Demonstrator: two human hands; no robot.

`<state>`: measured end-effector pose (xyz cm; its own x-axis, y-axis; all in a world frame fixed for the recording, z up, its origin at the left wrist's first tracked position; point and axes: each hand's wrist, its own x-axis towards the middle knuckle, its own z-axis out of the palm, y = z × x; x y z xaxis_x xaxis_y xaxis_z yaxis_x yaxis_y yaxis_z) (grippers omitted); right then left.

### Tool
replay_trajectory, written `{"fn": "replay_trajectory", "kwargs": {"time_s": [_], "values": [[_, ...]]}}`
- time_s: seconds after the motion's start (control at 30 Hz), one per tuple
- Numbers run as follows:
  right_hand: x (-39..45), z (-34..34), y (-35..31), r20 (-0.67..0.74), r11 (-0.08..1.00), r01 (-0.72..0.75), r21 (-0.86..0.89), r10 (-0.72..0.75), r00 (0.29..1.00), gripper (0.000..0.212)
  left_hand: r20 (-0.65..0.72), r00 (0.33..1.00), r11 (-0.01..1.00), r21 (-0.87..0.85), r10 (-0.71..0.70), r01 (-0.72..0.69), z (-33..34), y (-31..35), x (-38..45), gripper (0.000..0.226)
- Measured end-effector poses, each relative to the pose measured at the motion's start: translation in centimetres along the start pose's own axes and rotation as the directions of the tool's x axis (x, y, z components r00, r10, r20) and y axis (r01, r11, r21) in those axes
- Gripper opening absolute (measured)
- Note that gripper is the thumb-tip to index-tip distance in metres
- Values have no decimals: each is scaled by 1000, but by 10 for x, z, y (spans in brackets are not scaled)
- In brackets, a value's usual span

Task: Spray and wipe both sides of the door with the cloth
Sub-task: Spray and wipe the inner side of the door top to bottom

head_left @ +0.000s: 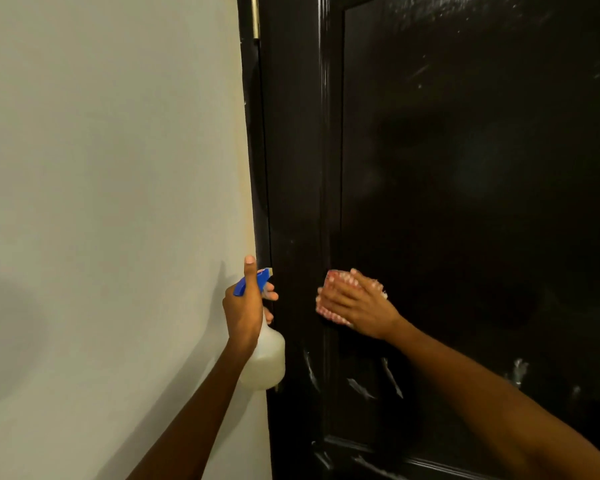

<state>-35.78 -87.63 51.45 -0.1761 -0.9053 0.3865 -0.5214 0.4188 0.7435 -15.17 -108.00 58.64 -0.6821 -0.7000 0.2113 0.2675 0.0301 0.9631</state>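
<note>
Pressing the pink checked cloth (pixel 329 311) flat on the shiny dark brown wooden door (pixel 465 168) with my right hand (pixel 355 306), fingers straight. My left hand (pixel 245 306) is gripping the cloudy plastic spray bottle with the blue top (pixel 265 355) beside the pale wall (pixel 101 168). White streaks are showing lower down, so I think this side is not finished, and the other side is still waiting. I cannot read any words.

Dark door, pale wall, one spot of blue

The door (pixel 465 168) is glossy black-brown with whitish streaks low down; the wall (pixel 101 168) at left pale grey-green; the spray bottle (pixel 265 358) milky white with blue head; the cloth (pixel 329 308) red-and-white checked.
</note>
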Motion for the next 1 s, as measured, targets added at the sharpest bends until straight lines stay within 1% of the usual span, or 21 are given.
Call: {"fn": "replay_trajectory", "kwargs": {"time_s": [0.07, 0.17, 0.27, 0.33, 0.47, 0.53, 0.6, 0.67, 0.73, 0.83, 1.0], "values": [[17, -18, 29, -86, 995, -98, 0, 98, 992, 73, 3, 1000, 1000, -8, 18, -18, -2, 2, 0, 69], [39, -49, 70, -220, 965, -260, 34, 261, 940, 63, 11, 999, 999, -13, 32, -32, -5, 5, 4, 71], [52, -59, 82, -241, 945, -317, 77, 326, 914, 62, 20, 1000, 1000, -23, 17, -17, -7, 4, 8, 71], [51, -54, 73, -229, 939, -325, 108, 342, 912, 64, 14, 1000, 1000, -10, 23, -23, -7, 1, 8, 74], [39, -45, 52, -115, 945, -301, 125, 315, 942, 86, 15, 999, 999, 0, 34, -34, -9, -4, 4, 77], [36, -48, 47, -81, 946, -302, 123, 312, 947, 82, 24, 999, 1000, -7, 31, -31, -10, -5, 3, 76], [36, -51, 44, -58, 935, -335, 121, 343, 938, 72, 34, 999, 999, -2, 37, -37, -11, -5, 1, 75], [35, -51, 43, -59, 927, -360, 110, 367, 928, 62, 31, 999, 999, -3, 41, -41, -11, -7, 0, 75], [35, -48, 42, -80, 929, -358, 92, 365, 928, 57, 21, 999, 999, 5, 44, -44, -11, -6, -1, 76], [34, -44, 43, -111, 940, -334, 74, 340, 934, 60, 15, 999, 999, 20, 43, -43, -12, -7, -1, 78], [34, -37, 48, -156, 966, -257, 1, 254, 955, 72, 6, 999, 999, 22, 43, -43, -17, -5, 3, 77]]}}
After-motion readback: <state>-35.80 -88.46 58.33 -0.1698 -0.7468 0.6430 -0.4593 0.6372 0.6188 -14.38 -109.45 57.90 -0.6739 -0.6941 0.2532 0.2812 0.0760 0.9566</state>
